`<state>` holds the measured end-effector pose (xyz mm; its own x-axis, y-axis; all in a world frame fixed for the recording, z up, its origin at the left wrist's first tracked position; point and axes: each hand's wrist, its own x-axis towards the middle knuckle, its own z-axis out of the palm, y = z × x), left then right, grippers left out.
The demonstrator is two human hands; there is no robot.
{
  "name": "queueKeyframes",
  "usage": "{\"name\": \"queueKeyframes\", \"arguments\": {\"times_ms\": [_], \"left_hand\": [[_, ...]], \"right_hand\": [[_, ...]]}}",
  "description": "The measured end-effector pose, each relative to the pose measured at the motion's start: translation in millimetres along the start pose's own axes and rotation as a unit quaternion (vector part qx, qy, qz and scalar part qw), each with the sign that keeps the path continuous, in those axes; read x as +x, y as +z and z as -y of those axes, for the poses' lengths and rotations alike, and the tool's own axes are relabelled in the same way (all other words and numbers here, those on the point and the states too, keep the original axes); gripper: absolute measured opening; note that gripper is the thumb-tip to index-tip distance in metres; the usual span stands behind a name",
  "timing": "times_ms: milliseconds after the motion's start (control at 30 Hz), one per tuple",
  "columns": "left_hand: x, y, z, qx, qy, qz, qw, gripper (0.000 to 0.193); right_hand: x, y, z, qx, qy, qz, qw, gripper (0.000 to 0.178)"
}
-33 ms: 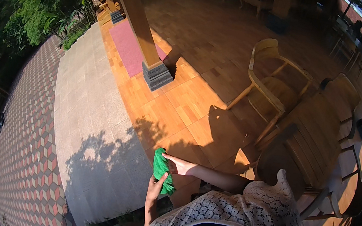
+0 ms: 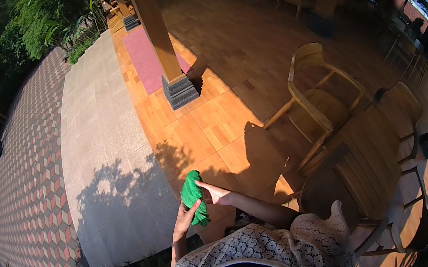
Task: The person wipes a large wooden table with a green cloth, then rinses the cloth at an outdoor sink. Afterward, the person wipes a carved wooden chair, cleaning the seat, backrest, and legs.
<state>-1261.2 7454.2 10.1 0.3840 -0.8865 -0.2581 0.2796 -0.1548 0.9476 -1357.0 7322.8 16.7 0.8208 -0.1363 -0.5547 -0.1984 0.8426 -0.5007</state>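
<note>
Two-handed grip on a soft load. The left hand (image 2: 186,218) closes on the lower part of a green cloth (image 2: 190,188), its thumb against the near side; the right hand (image 2: 216,194) pinches the upper part from the right, its thumb laid across. The remaining fingertips are largely hidden behind the folds. The cloth hangs bunched between the hands, in front of the body and above the floor (image 2: 221,126); two points of hold probably serve to keep so limp a thing gathered. The right forearm crosses before a lacy top (image 2: 265,234). Farther out, a post (image 2: 146,13) stands on a dark stepped base (image 2: 180,93), presumably to spread its weight. A pink mat (image 2: 141,58) lies beside it along the floor's edge, perhaps for feet arriving from the pale slab (image 2: 101,91). To the right, an armchair (image 2: 321,109) stands near a slatted table (image 2: 367,155), likely for sitting.
</note>
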Motion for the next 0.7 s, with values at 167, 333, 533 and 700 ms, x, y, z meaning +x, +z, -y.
{"name": "queueKeyframes", "arguments": {"times_ms": [167,333,533,700], "left_hand": [[118.7,88.3,-25.8,-0.017,-0.037,0.127,0.991,0.048],[199.2,163.6,-35.8,-0.016,-0.032,0.171,0.985,0.046],[304.1,199.1,-41.9,-0.034,-0.152,0.239,0.959,0.044],[412.0,194.8,-56.1,0.037,-0.070,0.247,0.966,0.038]], "right_hand": [[-29.9,-95.5,60.2,0.064,-0.168,-0.034,0.983,0.048],[-47.6,-154.9,105.8,0.174,-0.266,-0.117,0.941,0.043],[-35.7,-200.6,163.9,0.112,-0.348,-0.264,0.893,0.036],[9.5,-236.0,258.2,0.110,-0.360,-0.239,0.895,0.037]]}}
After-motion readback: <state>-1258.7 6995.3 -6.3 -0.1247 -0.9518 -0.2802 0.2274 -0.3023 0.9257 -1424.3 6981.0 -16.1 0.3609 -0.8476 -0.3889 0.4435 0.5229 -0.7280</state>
